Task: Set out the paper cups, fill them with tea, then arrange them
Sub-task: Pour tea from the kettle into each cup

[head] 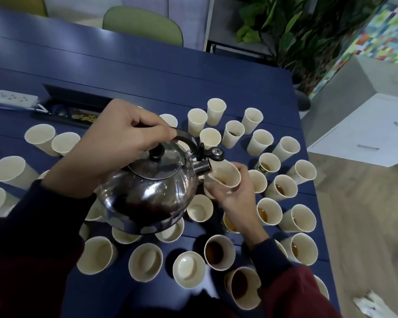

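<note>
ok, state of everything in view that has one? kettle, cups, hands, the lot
kettle: off the table, tipped, lid on, spout cap flipped up
tilted cup: at the spout, a little tea inside
left hand: grips the kettle handle
right hand: holds the tilted cup
front cup: upright, holds tea
pale cup: upright, empty
cable box: lid open

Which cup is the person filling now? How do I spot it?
On the blue table crowded with paper cups, find the shiny steel kettle. At its spout, the right hand holds one cup. Only this cup is tilted in a hand; the rest stand on the table.
</note>
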`<state>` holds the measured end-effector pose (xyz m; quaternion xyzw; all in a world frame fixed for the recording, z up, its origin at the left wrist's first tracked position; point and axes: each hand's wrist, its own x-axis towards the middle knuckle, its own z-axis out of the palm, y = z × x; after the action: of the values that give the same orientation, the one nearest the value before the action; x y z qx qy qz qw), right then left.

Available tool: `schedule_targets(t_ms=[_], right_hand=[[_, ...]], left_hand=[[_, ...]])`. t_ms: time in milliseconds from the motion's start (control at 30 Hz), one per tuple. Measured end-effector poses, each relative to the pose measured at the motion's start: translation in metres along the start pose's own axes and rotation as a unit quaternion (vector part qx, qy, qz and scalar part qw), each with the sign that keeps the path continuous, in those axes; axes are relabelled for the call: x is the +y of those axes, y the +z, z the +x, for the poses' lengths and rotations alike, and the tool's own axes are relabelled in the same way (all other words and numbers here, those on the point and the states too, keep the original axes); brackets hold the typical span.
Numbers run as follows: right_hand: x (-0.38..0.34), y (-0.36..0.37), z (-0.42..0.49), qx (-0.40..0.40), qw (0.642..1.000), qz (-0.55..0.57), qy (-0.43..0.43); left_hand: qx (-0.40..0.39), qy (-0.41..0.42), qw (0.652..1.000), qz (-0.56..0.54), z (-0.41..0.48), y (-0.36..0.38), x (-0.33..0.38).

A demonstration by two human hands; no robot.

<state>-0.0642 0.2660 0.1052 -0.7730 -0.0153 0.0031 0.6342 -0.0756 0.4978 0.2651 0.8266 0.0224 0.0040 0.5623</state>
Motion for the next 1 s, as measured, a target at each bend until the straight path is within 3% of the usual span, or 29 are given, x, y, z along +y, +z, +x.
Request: schedule_targets(t_ms=[267, 433, 733, 833, 933, 1000], right_hand=[[0.019, -0.030, 0.092, 0.053, 0.987, -0.148, -0.044], [0.048, -0.036, 0.130, 0.007, 0.967, -0.256, -0.008], [0.065, -0.033, 0.145, -0.066, 0.935, -0.338, 0.086], [0.047, -0.041, 0.134, -0.062, 0.928, -0.361, 0.062], [0.034, -0.046, 0.106, -0.043, 0.936, -0.350, -0.016], [0.035, -0.046, 0.084, -0.085, 0.923, -0.371, -0.060]], left_hand=[[0.020, -0.002, 1.000, -0.024, 0.036, 0.003, 0.001], [0.018, -0.003, 1.000, -0.009, 0.050, 0.006, 0.002], [-0.014, -0.008, 1.000, 0.016, 0.055, 0.012, -0.001], [-0.011, -0.009, 1.000, 0.008, 0.052, 0.013, -0.002], [-0.008, -0.008, 1.000, 0.017, 0.048, 0.014, 0.000], [-0.009, -0.008, 1.000, 0.023, 0.044, 0.015, 0.003]])
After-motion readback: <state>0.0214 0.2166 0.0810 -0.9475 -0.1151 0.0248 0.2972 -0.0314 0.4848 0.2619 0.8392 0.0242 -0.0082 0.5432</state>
